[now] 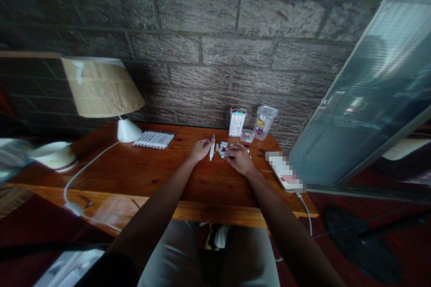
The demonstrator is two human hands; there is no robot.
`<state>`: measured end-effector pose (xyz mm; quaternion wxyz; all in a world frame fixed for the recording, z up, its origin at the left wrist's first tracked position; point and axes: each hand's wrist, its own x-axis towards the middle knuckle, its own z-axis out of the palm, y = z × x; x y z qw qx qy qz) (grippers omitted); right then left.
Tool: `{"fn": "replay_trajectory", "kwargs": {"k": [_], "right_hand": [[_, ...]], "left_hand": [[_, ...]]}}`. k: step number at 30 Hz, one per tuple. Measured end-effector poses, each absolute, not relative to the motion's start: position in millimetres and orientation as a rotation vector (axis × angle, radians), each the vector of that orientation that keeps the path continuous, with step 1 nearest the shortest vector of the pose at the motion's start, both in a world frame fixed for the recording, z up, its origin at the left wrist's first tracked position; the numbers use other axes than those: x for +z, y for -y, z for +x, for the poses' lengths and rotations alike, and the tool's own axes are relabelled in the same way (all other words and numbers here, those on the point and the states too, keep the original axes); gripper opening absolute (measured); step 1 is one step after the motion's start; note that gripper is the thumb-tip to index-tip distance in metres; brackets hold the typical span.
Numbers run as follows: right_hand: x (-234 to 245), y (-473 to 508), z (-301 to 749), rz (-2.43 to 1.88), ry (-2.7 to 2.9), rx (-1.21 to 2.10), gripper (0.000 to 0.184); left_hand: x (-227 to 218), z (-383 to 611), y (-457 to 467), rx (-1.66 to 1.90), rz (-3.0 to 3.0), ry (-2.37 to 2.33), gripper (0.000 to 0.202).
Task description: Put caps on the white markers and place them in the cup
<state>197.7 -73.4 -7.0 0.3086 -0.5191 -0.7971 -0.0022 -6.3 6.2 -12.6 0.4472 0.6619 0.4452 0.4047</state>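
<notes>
My left hand (201, 149) is closed around a white marker (212, 152), its narrow tip pointing up and away from me and a green end toward me. My right hand (240, 159) is just to the right, with bent fingers low over several small white marker caps (223, 145) on the wooden desk (208, 184). Its fingertips come together near a small white and green piece; whether they grip that is too small to tell. A short yellowish piece (217, 147) lies between the two hands.
Behind my hands stand a clear case of white markers (237, 123), a small clear lid (247, 136) and a clear plastic container (264, 122). A row of markers (154, 139) lies beside a lamp (128, 131) at left. A white cabled device (284, 170) is at right; a bowl (55, 156) sits far left.
</notes>
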Motion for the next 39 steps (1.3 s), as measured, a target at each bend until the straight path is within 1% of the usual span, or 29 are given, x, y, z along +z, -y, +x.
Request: {"fn": "replay_trajectory", "kwargs": {"k": [4, 8, 14, 27, 33, 39], "right_hand": [[-3, 75, 205, -1.405, 1.963, 0.045, 0.009], [1, 78, 208, -1.446, 1.799, 0.102, 0.026], [5, 80, 209, -1.538, 1.652, 0.078, 0.035], [11, 81, 210, -1.665, 1.455, 0.038, 0.029], [10, 82, 211, -1.626, 1.449, -0.083, 0.031], [7, 80, 210, -1.552, 1.433, -0.127, 0.029]], "left_hand": [[-8, -5, -2, 1.008, 1.586, -1.105, 0.046], [-4, -5, 1, 1.008, 1.589, -1.107, 0.042], [-4, -5, 1, 0.989, 1.631, -1.115, 0.039], [-9, -7, -5, 1.057, 1.758, -1.184, 0.042], [-7, -5, 0, 1.121, 1.646, -1.15, 0.037], [1, -5, 8, 1.112, 1.462, -1.028, 0.042]]}}
